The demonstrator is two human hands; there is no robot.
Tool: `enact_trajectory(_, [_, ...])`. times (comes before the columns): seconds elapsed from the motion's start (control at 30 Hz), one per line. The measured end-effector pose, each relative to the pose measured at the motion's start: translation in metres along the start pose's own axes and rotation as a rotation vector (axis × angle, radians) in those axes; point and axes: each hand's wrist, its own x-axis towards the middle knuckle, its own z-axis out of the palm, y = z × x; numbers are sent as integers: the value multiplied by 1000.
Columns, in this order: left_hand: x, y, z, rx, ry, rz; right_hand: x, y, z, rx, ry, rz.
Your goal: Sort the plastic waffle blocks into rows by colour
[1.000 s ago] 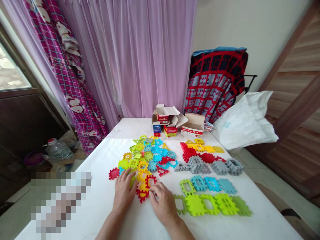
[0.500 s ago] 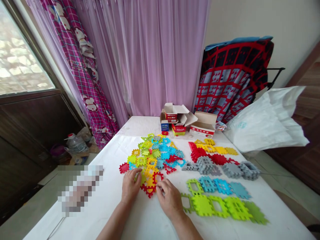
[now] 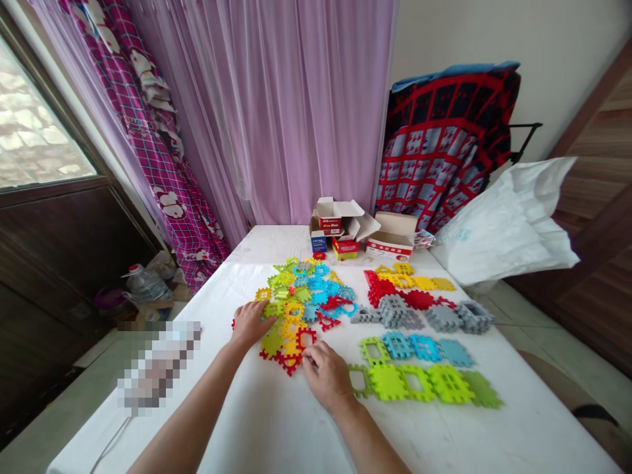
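A loose pile of coloured plastic interlocking tiles (image 3: pixel 303 299) lies in the middle of the white table (image 3: pixel 276 421). My left hand (image 3: pixel 249 324) reaches out to the pile's left edge, fingers curled over a red tile there. My right hand (image 3: pixel 326 375) rests nearer to me, fingers bent, its fingertips pinching the edge of a red frame tile (image 3: pixel 287 359). To the right lie joined rows of tiles: a green row (image 3: pixel 424 383), a blue row (image 3: pixel 419 347), a grey row (image 3: pixel 424 317) and a red and yellow row (image 3: pixel 405 289).
Small open cardboard boxes (image 3: pixel 360 237) stand at the table's far end. A white plastic bag (image 3: pixel 503 230) lies at the far right edge. A red and black patterned cloth (image 3: pixel 444 145) hangs behind. A water bottle (image 3: pixel 143 284) stands on the floor at left.
My left hand has moved away from me and leftward to the pile's left edge. My right hand has stayed at the red frame tile. The camera has shifted slightly.
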Motion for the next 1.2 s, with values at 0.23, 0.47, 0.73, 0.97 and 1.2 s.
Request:
enact_trajectory(0.23, [3,-8,-5,-50,13,-8,2,-3,-4,-8,-31,30])
enact_trajectory(0.47, [-29,13,-7,-406,252,208,4,-6,-8,258,78,84])
enact_trajectory(0.73, [-78,53,3,-442,241,323,4,-7,-12,768,130,317])
enact_trajectory(0.97, [-88,62,1,-661,200,236,6,-8,-18,873,115,392])
enact_trajectory(1.2, [-98,76,-7,-1057,-214,-279,4,-13,-22,769,128,350])
